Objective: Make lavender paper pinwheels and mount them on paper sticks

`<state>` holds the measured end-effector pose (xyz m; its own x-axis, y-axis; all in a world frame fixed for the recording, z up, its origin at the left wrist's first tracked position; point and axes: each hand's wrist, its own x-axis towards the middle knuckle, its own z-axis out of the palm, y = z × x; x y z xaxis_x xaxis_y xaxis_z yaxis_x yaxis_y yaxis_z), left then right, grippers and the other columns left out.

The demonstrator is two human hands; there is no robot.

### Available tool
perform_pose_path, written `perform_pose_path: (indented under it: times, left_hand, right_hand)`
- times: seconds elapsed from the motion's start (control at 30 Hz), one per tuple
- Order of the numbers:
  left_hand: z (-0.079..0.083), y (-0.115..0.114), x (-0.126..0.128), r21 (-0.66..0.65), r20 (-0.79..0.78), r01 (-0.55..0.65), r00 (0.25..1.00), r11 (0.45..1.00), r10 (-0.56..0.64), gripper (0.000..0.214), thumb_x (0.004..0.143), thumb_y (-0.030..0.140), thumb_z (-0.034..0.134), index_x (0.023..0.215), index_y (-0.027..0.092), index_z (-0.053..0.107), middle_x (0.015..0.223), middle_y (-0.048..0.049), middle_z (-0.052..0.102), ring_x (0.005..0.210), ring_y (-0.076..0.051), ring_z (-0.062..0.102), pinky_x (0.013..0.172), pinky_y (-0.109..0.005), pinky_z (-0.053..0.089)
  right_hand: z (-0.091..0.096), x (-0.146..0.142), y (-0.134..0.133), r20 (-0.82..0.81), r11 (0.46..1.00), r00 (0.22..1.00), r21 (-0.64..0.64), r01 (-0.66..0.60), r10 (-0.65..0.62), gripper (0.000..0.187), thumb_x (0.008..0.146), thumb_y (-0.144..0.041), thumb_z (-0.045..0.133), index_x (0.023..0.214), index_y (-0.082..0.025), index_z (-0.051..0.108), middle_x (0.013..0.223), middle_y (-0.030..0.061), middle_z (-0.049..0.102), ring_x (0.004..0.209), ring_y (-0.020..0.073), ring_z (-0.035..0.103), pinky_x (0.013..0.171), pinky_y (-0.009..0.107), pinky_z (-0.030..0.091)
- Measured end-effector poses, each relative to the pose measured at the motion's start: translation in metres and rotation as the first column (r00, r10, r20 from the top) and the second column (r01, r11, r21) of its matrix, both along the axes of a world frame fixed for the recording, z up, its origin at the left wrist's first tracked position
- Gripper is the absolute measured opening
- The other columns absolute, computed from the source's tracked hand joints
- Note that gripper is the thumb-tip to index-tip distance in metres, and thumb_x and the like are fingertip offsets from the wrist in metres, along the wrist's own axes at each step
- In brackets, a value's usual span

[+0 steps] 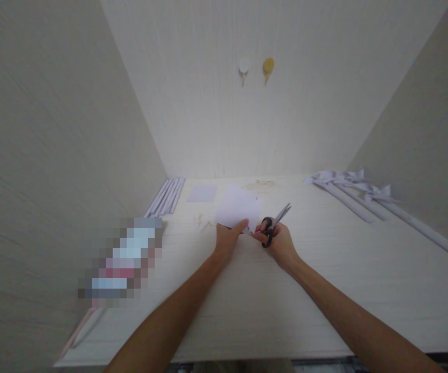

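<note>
My left hand (231, 237) grips the near edge of a white sheet of paper (237, 204), thumb on top. Scissors (274, 228) with black handles hang on the fingers of my right hand (280, 241). Their blades point away to the upper right, apart from the paper. The fingertips of the right hand are at the sheet's near right corner, where a small dark line shows; whether they pinch the paper, I cannot tell. A smaller square of paper (202, 194) lies flat just left of the sheet.
Several rolled paper sticks (166, 197) lie at the back left. Rubber bands (203, 221) lie left of my hands, others (263, 183) by the back wall. Paper tubes with folded white tops (344, 199) lie right. A blurred-out device (125, 259) with a pink cable (78, 331) stands left.
</note>
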<state>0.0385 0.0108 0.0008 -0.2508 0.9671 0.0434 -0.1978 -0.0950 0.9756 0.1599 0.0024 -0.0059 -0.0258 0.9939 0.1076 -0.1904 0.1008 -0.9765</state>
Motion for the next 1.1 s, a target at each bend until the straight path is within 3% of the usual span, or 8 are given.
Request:
perform_pose_path:
  times: [0.2, 0.6, 1.1]
  left_hand:
    - [0.0041, -0.0022, -0.0002, 0.009, -0.085, 0.016, 0.996, 1.000, -0.015, 0.019, 0.054, 0.027, 0.068, 0.061, 0.011, 0.060, 0.075, -0.0074, 0.066, 0.073, -0.018, 0.060, 0.065, -0.028, 0.049]
    - [0.0025, -0.0028, 0.0014, 0.028, -0.080, 0.043, 0.996, 0.999, -0.040, 0.029, 0.056, 0.027, 0.068, 0.080, 0.011, 0.063, 0.078, -0.0059, 0.066, 0.067, -0.014, 0.059, 0.058, -0.024, 0.048]
    - [0.0033, -0.0040, 0.0012, -0.001, -0.040, 0.086, 0.996, 0.996, -0.086, 0.029, 0.054, 0.026, 0.069, 0.078, 0.010, 0.063, 0.077, -0.0080, 0.067, 0.065, -0.016, 0.060, 0.055, -0.024, 0.048]
  right_hand:
    - [-0.0014, 0.0007, 0.0010, -0.009, 0.998, 0.999, 0.022, 0.052, -0.052, 0.034, 0.045, -0.028, 0.077, 0.058, -0.018, 0.047, 0.058, -0.0031, 0.055, 0.051, 0.0085, 0.047, 0.047, 0.021, 0.034]
    - [-0.0006, 0.0003, 0.0016, 0.002, 0.997, 0.997, 0.007, 0.079, -0.079, 0.032, 0.049, -0.031, 0.075, 0.056, -0.017, 0.047, 0.056, -0.0031, 0.054, 0.052, 0.0086, 0.047, 0.048, 0.021, 0.031]
    - [-0.0030, 0.0011, 0.0024, 0.017, 0.996, 0.996, 0.010, 0.089, -0.089, 0.036, 0.044, -0.033, 0.077, 0.057, -0.018, 0.048, 0.053, -0.0048, 0.052, 0.046, 0.0068, 0.040, 0.043, 0.021, 0.028]
